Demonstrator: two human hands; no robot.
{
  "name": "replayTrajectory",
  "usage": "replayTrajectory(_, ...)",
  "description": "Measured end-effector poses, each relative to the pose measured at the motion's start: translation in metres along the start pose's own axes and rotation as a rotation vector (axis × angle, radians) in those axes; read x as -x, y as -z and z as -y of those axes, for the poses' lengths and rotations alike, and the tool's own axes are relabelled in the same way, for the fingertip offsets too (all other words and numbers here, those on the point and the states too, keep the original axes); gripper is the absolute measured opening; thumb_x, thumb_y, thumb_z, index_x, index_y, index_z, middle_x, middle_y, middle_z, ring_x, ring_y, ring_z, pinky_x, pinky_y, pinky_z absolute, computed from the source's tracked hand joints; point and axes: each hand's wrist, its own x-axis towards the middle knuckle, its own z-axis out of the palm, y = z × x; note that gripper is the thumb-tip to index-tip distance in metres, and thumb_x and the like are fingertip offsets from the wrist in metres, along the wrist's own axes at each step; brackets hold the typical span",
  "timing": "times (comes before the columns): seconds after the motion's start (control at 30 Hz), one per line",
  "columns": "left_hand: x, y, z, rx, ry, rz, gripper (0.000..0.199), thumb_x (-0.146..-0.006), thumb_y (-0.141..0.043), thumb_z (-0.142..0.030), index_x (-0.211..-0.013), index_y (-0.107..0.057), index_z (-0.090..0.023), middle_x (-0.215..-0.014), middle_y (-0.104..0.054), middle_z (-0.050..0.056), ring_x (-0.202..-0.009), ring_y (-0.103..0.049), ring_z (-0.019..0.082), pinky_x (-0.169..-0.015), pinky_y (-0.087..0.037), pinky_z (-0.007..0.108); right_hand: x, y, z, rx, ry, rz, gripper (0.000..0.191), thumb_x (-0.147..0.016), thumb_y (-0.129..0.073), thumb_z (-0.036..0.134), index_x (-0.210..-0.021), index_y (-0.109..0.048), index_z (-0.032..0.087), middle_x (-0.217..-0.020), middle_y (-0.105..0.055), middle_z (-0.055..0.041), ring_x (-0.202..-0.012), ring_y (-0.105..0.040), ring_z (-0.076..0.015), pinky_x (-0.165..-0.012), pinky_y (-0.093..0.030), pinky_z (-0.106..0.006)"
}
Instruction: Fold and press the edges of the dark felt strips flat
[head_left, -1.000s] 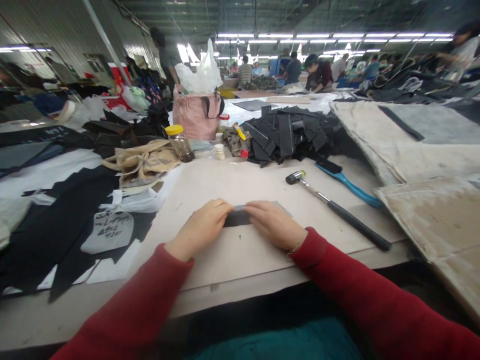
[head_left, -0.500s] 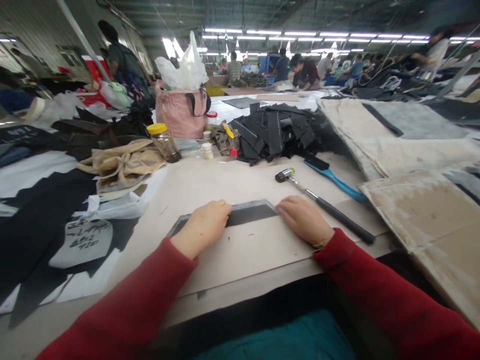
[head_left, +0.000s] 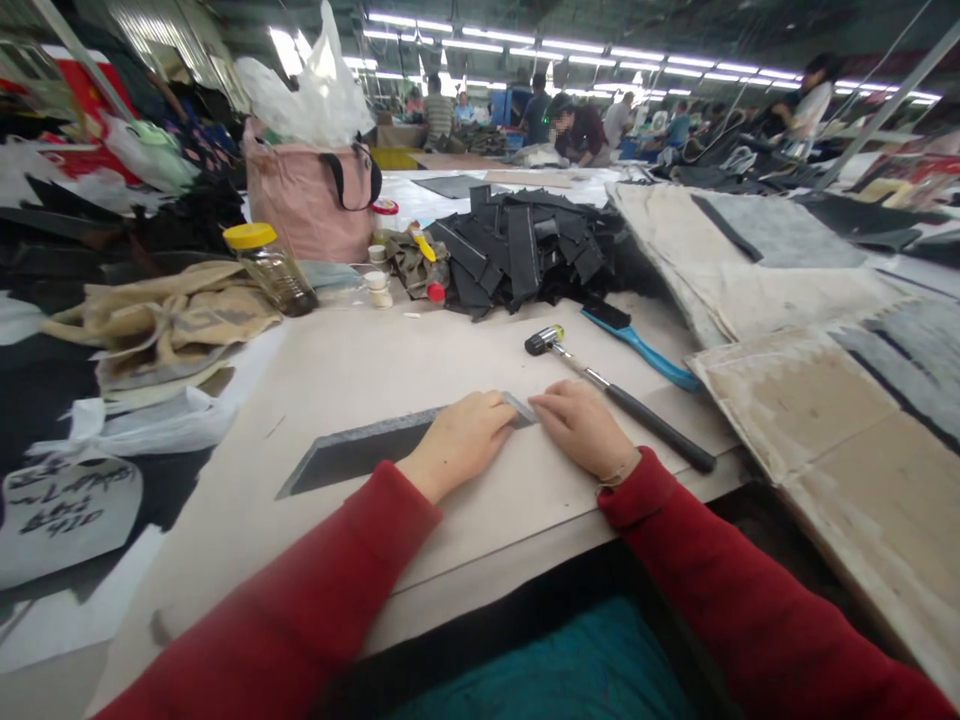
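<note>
A dark fabric strip with a grey border [head_left: 360, 453] lies flat on the pale board [head_left: 480, 520] before me. My left hand [head_left: 469, 437] rests on the strip near its right end, fingers together and curled down, covering part of it. At the strip's right tip is my right hand [head_left: 581, 425], its fingers pinched together at the corner. Just beyond my right hand lies a hammer [head_left: 649, 420] with a black handle, and a blue-handled brush [head_left: 649, 352] is behind it.
Black fabric pieces [head_left: 525, 245] are heaped at the back. A yellow-lidded jar [head_left: 274, 270], a pink bag [head_left: 307, 200] and tan cloth [head_left: 180, 315] stand or lie back left. Stiff panels [head_left: 840, 400] cover the right side. Several people work farther off.
My left hand has slid right along the strip, closer to my right hand, uncovering more of the strip's left part. The whole view has shifted, with the surroundings now farther left.
</note>
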Motion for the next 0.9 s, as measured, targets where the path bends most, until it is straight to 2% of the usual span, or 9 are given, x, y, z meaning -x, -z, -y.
replayTrajectory(0.13,0.000,-0.003,0.001,-0.009,0.008,-0.011,0.030,-0.087,-0.033,-0.013,-0.106,-0.055,-0.020,-0.099,-0.054,0.005,-0.090,-0.050,0.017,-0.081,-0.043,0.030,-0.002,0.001,0.004,0.000,-0.007,0.051,0.025,-0.085,-0.044,0.024,-0.095,-0.067,0.019,-0.085,-0.059,-0.0076,-0.084,-0.052,-0.0191,-0.079,-0.040,-0.034)
replayTrajectory(0.4,0.001,-0.008,0.003,-0.042,0.059,-0.048,0.028,-0.088,-0.035,-0.019,-0.110,-0.053,-0.019,-0.096,-0.051,0.006,-0.088,-0.048,0.018,-0.081,-0.042,0.033,-0.007,-0.003,0.008,-0.287,-0.242,0.049,0.019,-0.078,-0.052,0.024,-0.090,-0.066,0.017,-0.080,-0.061,-0.0035,-0.072,-0.054,-0.0143,-0.068,-0.043,-0.028)
replayTrajectory(0.53,0.002,-0.007,0.003,-0.059,0.071,-0.048,0.028,-0.087,-0.038,-0.021,-0.111,-0.052,-0.019,-0.096,-0.050,0.007,-0.088,-0.047,0.019,-0.081,-0.042,0.034,-0.008,-0.006,0.011,-0.320,-0.302,0.050,0.021,-0.075,-0.052,0.023,-0.091,-0.064,0.015,-0.079,-0.062,-0.0033,-0.067,-0.053,-0.0136,-0.065,-0.043,-0.028)
replayTrajectory(0.73,0.002,-0.006,0.003,-0.069,0.076,-0.033,0.029,-0.086,-0.038,-0.018,-0.113,-0.050,-0.019,-0.096,-0.050,0.007,-0.088,-0.047,0.019,-0.081,-0.042,0.033,-0.006,-0.008,0.012,-0.291,-0.235,0.026,0.023,-0.076,-0.050,0.018,-0.094,-0.065,0.016,-0.080,-0.061,-0.0038,-0.071,-0.054,-0.0141,-0.068,-0.043,-0.028)
replayTrajectory(0.9,0.001,-0.006,0.003,-0.087,0.089,-0.037,0.026,-0.086,-0.038,-0.020,-0.108,-0.053,-0.019,-0.094,-0.051,0.006,-0.086,-0.048,0.019,-0.080,-0.043,0.034,-0.005,-0.009,0.014,-0.137,-0.077,0.001,0.025,-0.076,-0.048,0.011,-0.093,-0.065,0.016,-0.079,-0.059,-0.0048,-0.077,-0.053,-0.0158,-0.072,-0.042,-0.029)
